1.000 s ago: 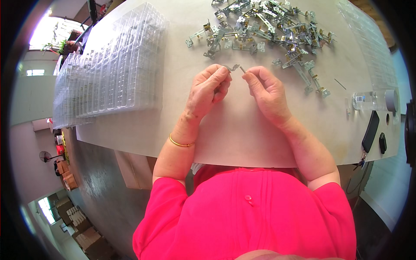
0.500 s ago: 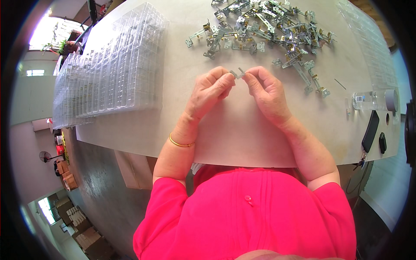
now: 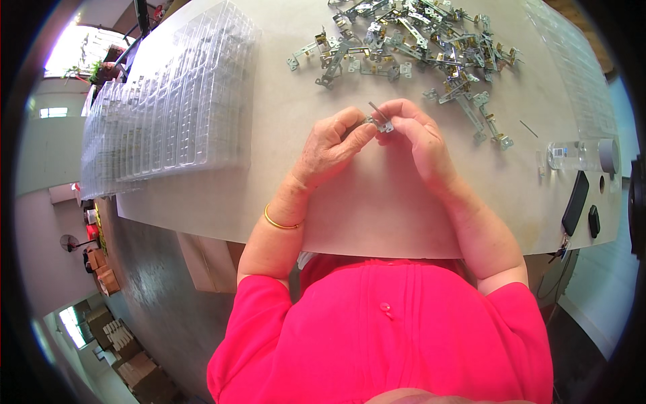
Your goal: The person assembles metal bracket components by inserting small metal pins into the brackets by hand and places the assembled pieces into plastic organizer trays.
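Head: hands (image 3: 429,145) hold metal part (image 3: 385,126); clear trays (image 3: 210,101) stacked left, contents indistinct.

Left fingers (image 3: 361,135), right fingers (image 3: 407,108) hold metal bracket (image 3: 387,126), seemingly.

I'd call this an assembly workshop: metal brackets (image 3: 412,32) heaped on a broad desk (image 3: 377,215), clear plastic trays (image 3: 192,101) stacked at its left, bare grey floor (image 3: 155,276), and, hard to make out, probably cardboard boxes (image 3: 108,281).
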Tool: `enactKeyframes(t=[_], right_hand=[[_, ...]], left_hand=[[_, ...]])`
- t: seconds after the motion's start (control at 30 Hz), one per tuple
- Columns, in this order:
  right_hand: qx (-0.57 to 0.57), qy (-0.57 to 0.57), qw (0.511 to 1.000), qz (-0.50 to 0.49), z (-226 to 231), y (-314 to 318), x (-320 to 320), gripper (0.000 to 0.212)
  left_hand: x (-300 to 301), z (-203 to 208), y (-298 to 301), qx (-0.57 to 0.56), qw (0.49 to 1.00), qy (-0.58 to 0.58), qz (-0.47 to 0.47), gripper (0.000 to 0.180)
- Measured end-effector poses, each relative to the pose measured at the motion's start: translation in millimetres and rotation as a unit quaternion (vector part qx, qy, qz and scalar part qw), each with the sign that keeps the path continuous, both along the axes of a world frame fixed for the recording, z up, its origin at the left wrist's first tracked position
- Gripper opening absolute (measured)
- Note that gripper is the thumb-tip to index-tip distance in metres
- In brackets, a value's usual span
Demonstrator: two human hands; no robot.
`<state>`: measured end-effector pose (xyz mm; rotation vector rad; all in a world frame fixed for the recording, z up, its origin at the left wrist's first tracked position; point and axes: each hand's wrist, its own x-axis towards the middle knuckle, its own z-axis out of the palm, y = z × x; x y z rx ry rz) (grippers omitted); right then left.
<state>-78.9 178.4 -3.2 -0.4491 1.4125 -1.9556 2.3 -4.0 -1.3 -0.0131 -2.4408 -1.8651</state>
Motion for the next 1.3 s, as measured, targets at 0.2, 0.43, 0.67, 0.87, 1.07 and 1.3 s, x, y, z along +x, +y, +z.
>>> enactKeyframes(t=[0.2,0.43,0.67,0.87,1.07,1.3], right_hand=[[0.011,0.046,0.998,-0.037,-9,-4,3,0.015],[-0.061,0.084,0.988,-0.115,-11,-10,4,0.014],[0.02,0.116,0.988,-0.099,-14,-7,3,0.013],[-0.031,0.065,0.988,-0.134,-12,-9,0,0.014],[-0.047,0.057,0.988,-0.137,-13,-7,-3,0.014],[0.016,0.093,0.985,-0.145,-5,-6,2,0.011]], left_hand=[[1,0,3,-0.065,0.997,0.027,-0.021,0.02],[0,-5,5,-0.058,0.997,0.022,0.051,0.013],[-1,-7,4,-0.088,0.994,0.053,0.037,0.018],[-1,0,4,0.046,0.999,0.012,0.013,0.027],[0,8,0,0.121,0.989,-0.073,-0.043,0.03],[-2,2,1,0.129,0.989,-0.028,0.063,0.03]])
